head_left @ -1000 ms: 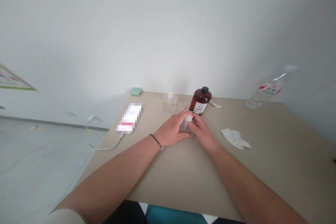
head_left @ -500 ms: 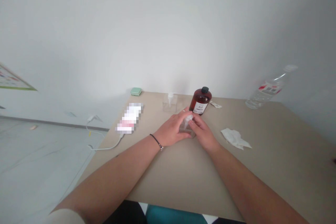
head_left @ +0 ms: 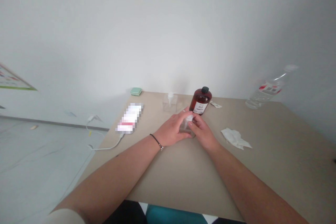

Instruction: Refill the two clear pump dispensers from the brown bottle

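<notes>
Roughly upright, clear bottle (head_left: 187, 131), white top (head_left: 189, 118) uppermost

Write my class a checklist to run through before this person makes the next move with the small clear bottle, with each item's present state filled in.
1. Left hand supports the clear bottle: ok, it wraps the bottle's side.
2. Right hand is at the white top: ok, thumb and fingers are around it.
3. White top is tight: cannot tell, fingers partly cover it.
4. Brown bottle is closed: ok, its black cap is on.
5. Brown bottle is well away from the hands: not ok, it stands just behind them.
6. Crumpled tissue is apart from the hands: ok, it lies to their right.
</notes>
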The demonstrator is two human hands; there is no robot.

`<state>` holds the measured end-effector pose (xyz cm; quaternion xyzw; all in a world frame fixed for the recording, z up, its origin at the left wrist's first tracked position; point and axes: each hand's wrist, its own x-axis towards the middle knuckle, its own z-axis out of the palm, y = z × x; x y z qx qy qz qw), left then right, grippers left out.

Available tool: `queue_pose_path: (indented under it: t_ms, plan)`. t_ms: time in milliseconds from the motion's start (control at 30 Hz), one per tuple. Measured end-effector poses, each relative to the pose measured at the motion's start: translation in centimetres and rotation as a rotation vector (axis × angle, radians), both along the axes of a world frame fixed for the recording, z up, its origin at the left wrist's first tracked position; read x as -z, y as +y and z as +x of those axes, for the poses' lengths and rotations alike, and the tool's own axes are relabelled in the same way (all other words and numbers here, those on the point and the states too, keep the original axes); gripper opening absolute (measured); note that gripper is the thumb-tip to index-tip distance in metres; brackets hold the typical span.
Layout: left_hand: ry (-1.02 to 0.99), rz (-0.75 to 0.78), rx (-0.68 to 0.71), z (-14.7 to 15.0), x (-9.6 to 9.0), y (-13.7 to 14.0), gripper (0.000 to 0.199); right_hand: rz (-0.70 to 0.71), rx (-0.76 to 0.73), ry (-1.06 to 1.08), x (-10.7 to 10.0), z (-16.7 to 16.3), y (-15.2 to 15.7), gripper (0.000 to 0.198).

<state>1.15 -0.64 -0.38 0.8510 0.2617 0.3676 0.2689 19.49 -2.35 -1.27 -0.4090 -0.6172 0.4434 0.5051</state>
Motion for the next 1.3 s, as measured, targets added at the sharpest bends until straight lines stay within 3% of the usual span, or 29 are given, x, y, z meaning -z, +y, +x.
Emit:
queue_pose_path:
  t_ms: [1300]
  plan:
    - [-0.004, -0.034, -0.001, -0.02, -0.09, -0.11, 0.09, -0.043, -0.028, 0.033, 0.14, -0.07, -0.1, 0.048]
